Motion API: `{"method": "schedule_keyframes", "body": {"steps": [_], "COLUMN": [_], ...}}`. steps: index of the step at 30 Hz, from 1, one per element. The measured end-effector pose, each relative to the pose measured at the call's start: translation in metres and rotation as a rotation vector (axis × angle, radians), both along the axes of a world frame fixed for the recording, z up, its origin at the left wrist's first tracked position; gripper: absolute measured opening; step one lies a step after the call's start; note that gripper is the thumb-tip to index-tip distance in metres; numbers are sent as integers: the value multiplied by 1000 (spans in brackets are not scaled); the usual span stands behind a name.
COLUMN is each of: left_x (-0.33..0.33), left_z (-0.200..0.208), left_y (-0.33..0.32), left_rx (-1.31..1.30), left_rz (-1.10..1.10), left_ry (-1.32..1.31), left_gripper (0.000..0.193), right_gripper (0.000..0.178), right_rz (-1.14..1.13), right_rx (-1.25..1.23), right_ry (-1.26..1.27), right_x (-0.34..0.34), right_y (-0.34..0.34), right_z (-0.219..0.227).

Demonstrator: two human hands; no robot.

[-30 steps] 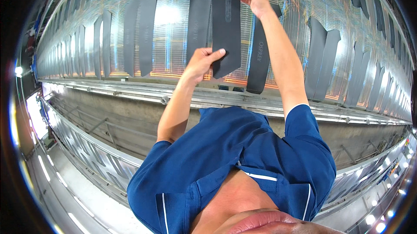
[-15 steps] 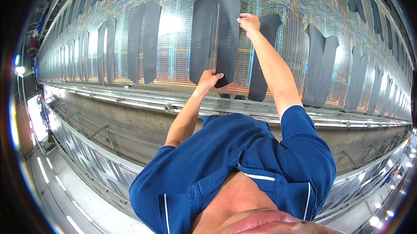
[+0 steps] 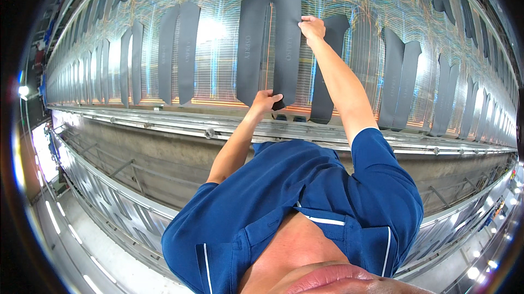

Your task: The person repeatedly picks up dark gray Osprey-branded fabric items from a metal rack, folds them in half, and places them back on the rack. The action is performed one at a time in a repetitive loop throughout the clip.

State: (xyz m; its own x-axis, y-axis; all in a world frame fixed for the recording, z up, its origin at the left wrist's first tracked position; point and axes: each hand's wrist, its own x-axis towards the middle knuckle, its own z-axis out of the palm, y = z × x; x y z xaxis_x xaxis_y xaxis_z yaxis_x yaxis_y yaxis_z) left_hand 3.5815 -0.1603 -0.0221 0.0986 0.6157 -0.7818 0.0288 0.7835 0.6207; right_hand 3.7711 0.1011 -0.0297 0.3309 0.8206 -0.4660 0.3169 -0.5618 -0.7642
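A flat dark-grey panel (image 3: pixel 286 48), long with angled ends and pale lettering, lies lengthwise before me. My right hand (image 3: pixel 313 27) pinches its right edge near the far end between thumb and fingers. At its near end, my left hand (image 3: pixel 265 101) is closed on the corner, where the black underside shows as it curls up. Close to its left lies a matching grey panel (image 3: pixel 252 48), with a narrow strip of the surface showing between them. Another dark panel (image 3: pixel 330 70) lies to the right, partly hidden behind my right forearm.
Beneath the panels is a long glossy see-through surface (image 3: pixel 213 70) with many coloured lines. Pairs of similar panels (image 3: pixel 179 54) continue left and right (image 3: pixel 400 81), with more along the far side. A metal rail (image 3: pixel 180 126) edges it nearest me.
The held panel now lies straighter and flatter, a little farther from the panel on its left. Both hands keep their grip in nearly the same places. The view has shifted slightly.
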Motion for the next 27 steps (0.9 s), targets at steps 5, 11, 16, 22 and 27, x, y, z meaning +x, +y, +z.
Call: {"method": "schedule_keyframes", "body": {"steps": [5, 11, 16, 22, 27], "left_x": [5, 6, 4, 6, 15], "left_z": [-8, -11, -8, 11, 64], "left_y": [-2, -6, -7, -6, -8], "left_rx": [2, 14, 17, 55, 22], "left_rz": [2, -58, -78, -101, -673], "left_ry": [-27, 6, 4, 78, 620], "left_gripper": [22, 22, 25, 33, 64], "right_gripper": [36, 36, 33, 25, 21], "right_rz": [-81, -64, -65, -112, -279], "right_rx": [-42, -24, -36, 145, 312], "right_ry": [-15, -44, -2, -160, 100], "right_x": [7, 9, 11, 50, 122], "right_y": [4, 3, -3, -33, -127], "right_z": [-2, -8, -2, 13, 28]}}
